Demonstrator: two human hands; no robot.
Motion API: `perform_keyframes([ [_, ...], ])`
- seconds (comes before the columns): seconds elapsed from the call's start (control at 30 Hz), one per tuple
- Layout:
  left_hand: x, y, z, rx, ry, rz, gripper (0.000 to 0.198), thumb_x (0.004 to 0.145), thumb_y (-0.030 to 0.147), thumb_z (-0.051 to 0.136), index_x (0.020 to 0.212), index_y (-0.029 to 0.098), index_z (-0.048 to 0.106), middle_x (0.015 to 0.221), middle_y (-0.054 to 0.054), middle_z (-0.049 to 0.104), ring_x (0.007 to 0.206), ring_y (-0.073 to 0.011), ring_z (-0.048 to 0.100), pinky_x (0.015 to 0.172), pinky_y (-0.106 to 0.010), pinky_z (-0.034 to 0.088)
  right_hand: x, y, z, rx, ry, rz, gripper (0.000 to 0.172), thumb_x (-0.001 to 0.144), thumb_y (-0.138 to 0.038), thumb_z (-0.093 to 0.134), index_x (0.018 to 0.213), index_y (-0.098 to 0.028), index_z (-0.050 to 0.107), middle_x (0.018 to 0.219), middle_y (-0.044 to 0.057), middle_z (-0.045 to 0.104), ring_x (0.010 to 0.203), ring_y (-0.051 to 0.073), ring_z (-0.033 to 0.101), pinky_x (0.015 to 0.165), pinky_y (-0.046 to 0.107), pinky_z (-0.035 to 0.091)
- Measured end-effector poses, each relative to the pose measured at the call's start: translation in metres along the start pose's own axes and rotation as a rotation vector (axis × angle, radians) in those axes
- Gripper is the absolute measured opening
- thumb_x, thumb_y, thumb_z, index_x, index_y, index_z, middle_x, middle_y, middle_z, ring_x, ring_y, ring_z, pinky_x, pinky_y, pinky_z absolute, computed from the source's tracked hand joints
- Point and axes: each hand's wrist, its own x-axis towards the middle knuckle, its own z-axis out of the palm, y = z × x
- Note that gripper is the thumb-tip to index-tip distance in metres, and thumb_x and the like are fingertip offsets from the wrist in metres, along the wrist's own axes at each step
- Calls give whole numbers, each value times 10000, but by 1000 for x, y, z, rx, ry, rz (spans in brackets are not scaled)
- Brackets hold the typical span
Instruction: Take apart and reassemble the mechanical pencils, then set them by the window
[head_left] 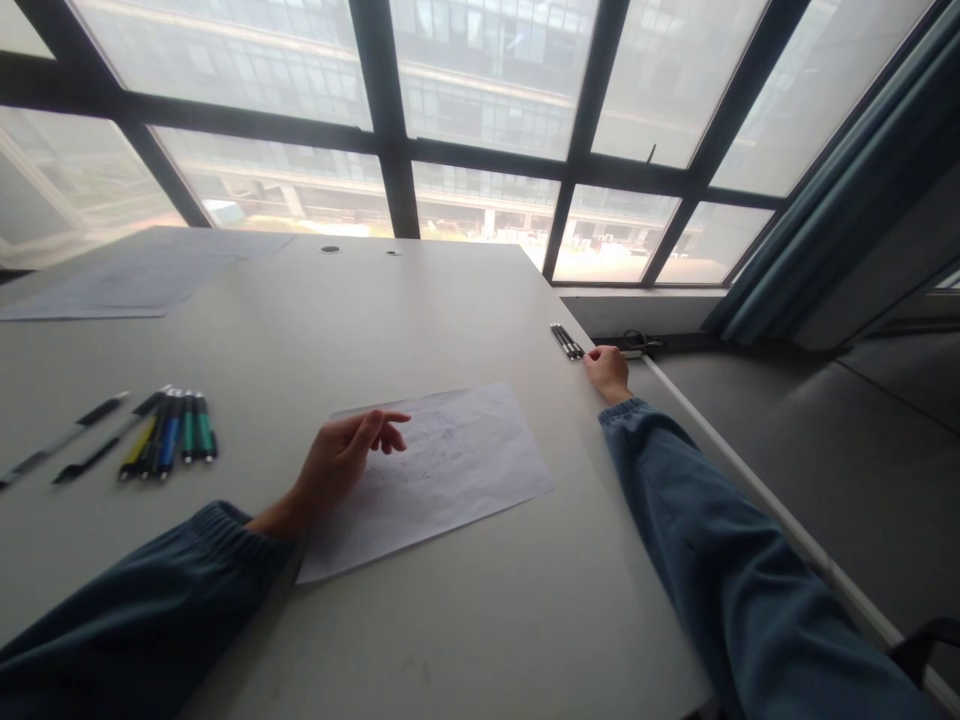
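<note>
My left hand (pixel 352 450) hovers over or rests on a white sheet of paper (pixel 480 460) with faint drawn lines; its fingers are loosely bent and apart, holding nothing. At the table's right edge, my right hand (pixel 609 373) has its fingertips pinched together beside several dark pens (pixel 567 341) lying side by side. Whether a pen is between those fingertips is too small to tell. Just past this hand, a dark looped object with a pale part (pixel 637 342) shows, its kind unclear.
Several pens with green, blue and yellow barrels (pixel 169 430) lie grouped at the left, next to two longer dark-and-clear pens (pixel 64 440). Large paper sheets (pixel 127 280) cover the far left of the white table (pixel 360 320). Windows and a blue curtain (pixel 810 240) stand beyond.
</note>
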Motion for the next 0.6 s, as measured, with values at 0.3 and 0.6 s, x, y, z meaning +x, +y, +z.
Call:
perform_keyframes([
  [0.3,0,3,1,12,-9,11,518,950,595,527,927,140,773,638,-68,718,546,-159,589,557,-275,508,0,0,-1,6,-11,-18,213,884,-311,651,925,-165,801,958,144,791,932,248,733,815,288,510],
  [0.6,0,4,1,32,-26,3,531,949,603,521,928,137,773,643,-69,719,555,-155,597,563,-266,508,0,0,0,6,-17,-33,202,887,-286,643,957,-180,799,975,130,790,956,250,732,821,294,505],
])
